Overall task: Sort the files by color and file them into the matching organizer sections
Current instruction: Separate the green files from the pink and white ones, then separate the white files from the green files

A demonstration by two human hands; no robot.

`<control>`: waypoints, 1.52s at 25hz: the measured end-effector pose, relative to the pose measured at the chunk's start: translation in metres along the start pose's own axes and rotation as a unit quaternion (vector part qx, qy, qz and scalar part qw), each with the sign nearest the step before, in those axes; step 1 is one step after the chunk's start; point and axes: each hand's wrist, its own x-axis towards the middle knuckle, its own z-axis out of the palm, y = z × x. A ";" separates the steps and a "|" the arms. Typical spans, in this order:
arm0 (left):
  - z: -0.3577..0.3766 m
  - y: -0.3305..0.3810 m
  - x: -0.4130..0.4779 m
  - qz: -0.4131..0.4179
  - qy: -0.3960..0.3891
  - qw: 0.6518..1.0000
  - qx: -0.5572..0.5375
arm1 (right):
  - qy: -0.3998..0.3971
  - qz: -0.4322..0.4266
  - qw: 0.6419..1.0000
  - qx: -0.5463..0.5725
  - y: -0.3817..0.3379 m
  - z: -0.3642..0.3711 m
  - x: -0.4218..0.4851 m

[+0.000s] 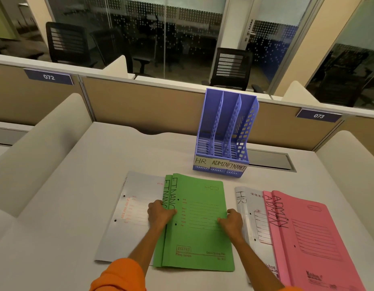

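Currently both hands grip the two green FINANCE files (200, 223) at lower centre: left hand (161, 213) closed on the spine edge, right hand (232, 222) on the opposite edge. Their long axis runs near-to-far, tops pointing toward the organizer. Colours look grouped: white file (131, 211) at left, white HR file (249, 215) and pink ADMIN files (307, 238) at right. Farther up, the blue three-section organizer (224, 135) stands empty; all filing remains.
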 end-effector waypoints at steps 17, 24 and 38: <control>0.033 0.023 -0.022 0.029 0.055 0.992 0.108 | 0.008 -0.035 0.999 -0.039 0.029 -0.019 0.010; 0.090 0.057 -0.048 0.153 -0.017 0.988 0.018 | 0.052 -0.077 0.995 -0.044 0.048 -0.052 0.019; 0.202 0.088 -0.106 0.037 -0.184 0.982 0.001 | 0.049 -0.036 0.992 -0.110 0.155 -0.132 0.028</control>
